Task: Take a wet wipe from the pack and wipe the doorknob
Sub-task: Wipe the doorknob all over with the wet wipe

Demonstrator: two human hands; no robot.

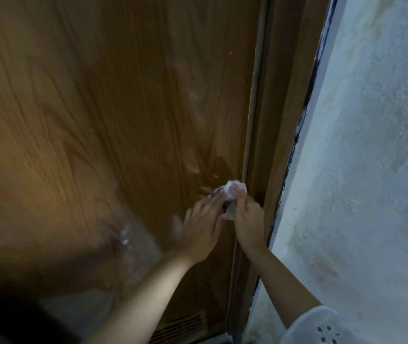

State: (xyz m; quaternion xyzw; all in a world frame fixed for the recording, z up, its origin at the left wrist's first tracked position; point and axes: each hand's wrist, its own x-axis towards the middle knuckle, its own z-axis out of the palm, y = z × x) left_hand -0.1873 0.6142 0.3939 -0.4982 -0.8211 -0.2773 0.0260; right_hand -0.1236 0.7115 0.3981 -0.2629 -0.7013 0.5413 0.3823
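A crumpled white wet wipe [234, 189] sits pressed against the far side of a round silver metal doorknob [231, 211], low on the right edge of a brown wood-grain door [98, 120]. The person's right hand [248, 223] closes its curled fingers on the wipe, with the knob just beneath it. The left hand [199, 230] reaches in from the left with fingers nearly straight and spread, their tips at the knob's base; whether they touch it cannot be told. A brown wooden door frame [272, 145] runs just right of the knob, and a rough white plaster wall [371, 170] lies beyond it. A white eyelet sleeve [322, 328] shows at near right, and a slatted vent [180, 326] sits at the door's near end.
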